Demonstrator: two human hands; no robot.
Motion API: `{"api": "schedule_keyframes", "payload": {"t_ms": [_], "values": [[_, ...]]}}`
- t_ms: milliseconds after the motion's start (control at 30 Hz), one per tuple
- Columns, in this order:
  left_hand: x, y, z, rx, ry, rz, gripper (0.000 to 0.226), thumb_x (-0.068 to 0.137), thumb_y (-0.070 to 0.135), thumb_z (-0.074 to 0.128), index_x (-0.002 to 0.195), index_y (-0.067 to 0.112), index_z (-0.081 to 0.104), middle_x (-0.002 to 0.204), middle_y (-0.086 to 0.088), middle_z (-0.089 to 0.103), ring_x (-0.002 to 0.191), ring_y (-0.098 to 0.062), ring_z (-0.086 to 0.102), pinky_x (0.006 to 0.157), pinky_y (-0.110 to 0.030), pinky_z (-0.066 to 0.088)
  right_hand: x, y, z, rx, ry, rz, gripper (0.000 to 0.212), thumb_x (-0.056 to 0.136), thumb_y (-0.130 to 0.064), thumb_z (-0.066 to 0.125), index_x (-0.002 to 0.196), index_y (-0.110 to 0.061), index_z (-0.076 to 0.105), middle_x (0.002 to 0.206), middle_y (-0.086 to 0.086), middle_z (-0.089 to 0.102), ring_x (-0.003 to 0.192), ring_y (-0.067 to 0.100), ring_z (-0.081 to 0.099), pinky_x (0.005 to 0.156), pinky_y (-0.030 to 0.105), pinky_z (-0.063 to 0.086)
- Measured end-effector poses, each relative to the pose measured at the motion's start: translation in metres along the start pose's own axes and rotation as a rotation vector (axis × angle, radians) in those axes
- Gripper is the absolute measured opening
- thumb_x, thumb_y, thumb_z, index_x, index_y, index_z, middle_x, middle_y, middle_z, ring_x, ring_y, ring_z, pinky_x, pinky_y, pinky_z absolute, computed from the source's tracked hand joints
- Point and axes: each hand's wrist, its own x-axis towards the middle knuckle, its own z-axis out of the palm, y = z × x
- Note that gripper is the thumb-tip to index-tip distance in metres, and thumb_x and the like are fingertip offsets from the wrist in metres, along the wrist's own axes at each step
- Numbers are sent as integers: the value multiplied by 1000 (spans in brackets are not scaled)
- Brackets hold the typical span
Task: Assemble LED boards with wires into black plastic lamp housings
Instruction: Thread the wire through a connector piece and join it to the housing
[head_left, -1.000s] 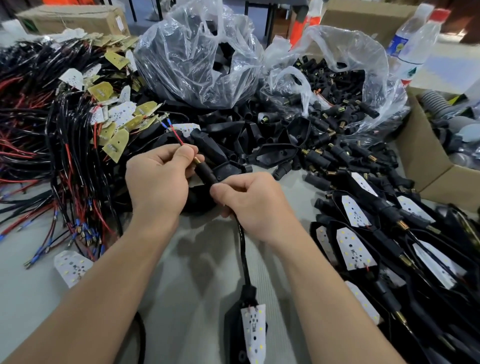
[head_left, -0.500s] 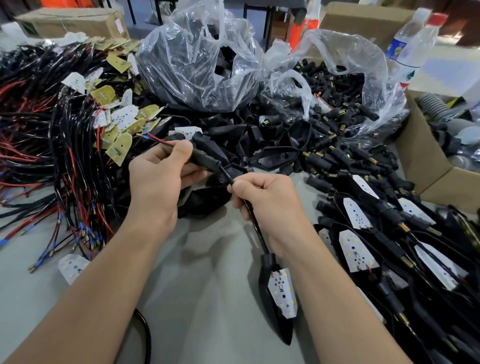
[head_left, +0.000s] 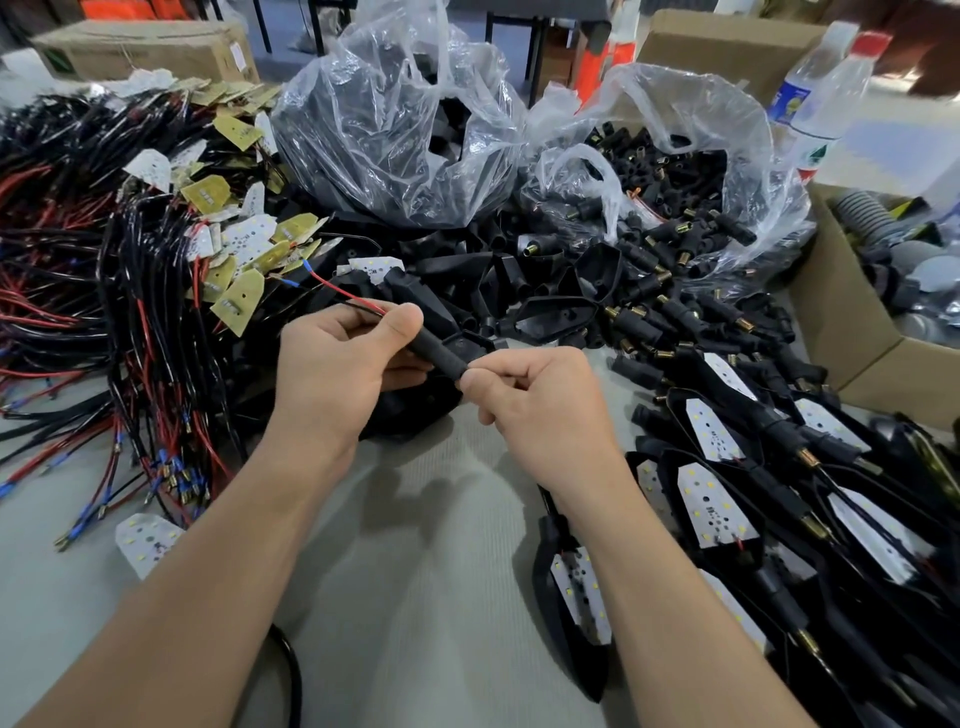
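My left hand (head_left: 337, 374) grips a black plastic stem sleeve (head_left: 439, 353) with thumb and fingers; red and black wires (head_left: 353, 299) stick out of its far end. My right hand (head_left: 535, 410) pinches the cable at the sleeve's near end. Below my right wrist hangs the black lamp housing (head_left: 571, 613) with its white LED board (head_left: 579, 590) seated inside, partly hidden by my forearm.
Wired LED boards (head_left: 156, 291) lie tangled on the left. Two clear bags hold black housings (head_left: 395, 130) and stem sleeves (head_left: 670, 182). Loose housings (head_left: 550, 317) lie behind my hands. Finished lamps (head_left: 727, 493) pile at right beside a cardboard box (head_left: 841, 332). Water bottles (head_left: 826, 98) stand far right.
The sleeve has slid down the cable toward the housing as my hands closed together. The housing with its board swung right, under my right forearm.
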Motion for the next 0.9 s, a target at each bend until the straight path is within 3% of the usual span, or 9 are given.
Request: {"api": "schedule_keyframes", "payload": {"t_ms": [100,233,300,400,600,767,900], "values": [[-1,0,2,-15,-38,-37,16,92,15,74,76,16,74,74,-8,77,65,-22,75,58,-26,59,-2,-1,1,7,34,9,17,90,-18,73,74,-18,77,65,10,67,49,6,46,51,22,39],[1,2,-1,-58,-26,-79,21,93,18,74,72,15,77,79,-13,78,71,-26,77,61,-27,60,-2,-7,-1,251,-43,100,6,87,-19,80,92,-21,77,62,10,65,48,11,47,49,22,40],[-2,1,0,-44,-91,-104,23,94,20,72,73,18,81,83,-14,79,76,-27,78,64,-28,60,-1,-6,-2,200,-68,99,6,86,-24,81,89,-21,77,59,2,60,52,11,45,52,26,38],[-5,2,2,-44,-160,-124,24,94,23,69,75,19,83,85,-14,79,78,-26,78,64,-28,61,-2,-6,0,93,-53,94,14,89,-26,79,80,-15,74,64,15,61,54,13,42,55,30,36],[-2,2,2,28,20,-4,25,97,15,68,74,14,76,71,-7,77,60,-19,74,54,-24,58,-2,-8,-3,72,-203,122,29,94,-33,72,73,-14,73,77,24,69,57,21,45,57,33,38],[2,5,-3,-66,134,-3,16,97,12,68,81,9,72,65,-5,75,55,-14,70,51,-19,54,-4,-9,-12,-18,-355,136,36,96,-39,68,73,-12,74,68,7,74,52,11,46,50,19,39],[5,8,-8,-108,165,10,15,97,14,69,83,12,71,65,-1,75,57,-12,70,52,-18,53,-7,-14,-18,-27,-490,176,39,101,-37,63,79,-7,74,69,5,75,60,14,50,60,26,42]]}}
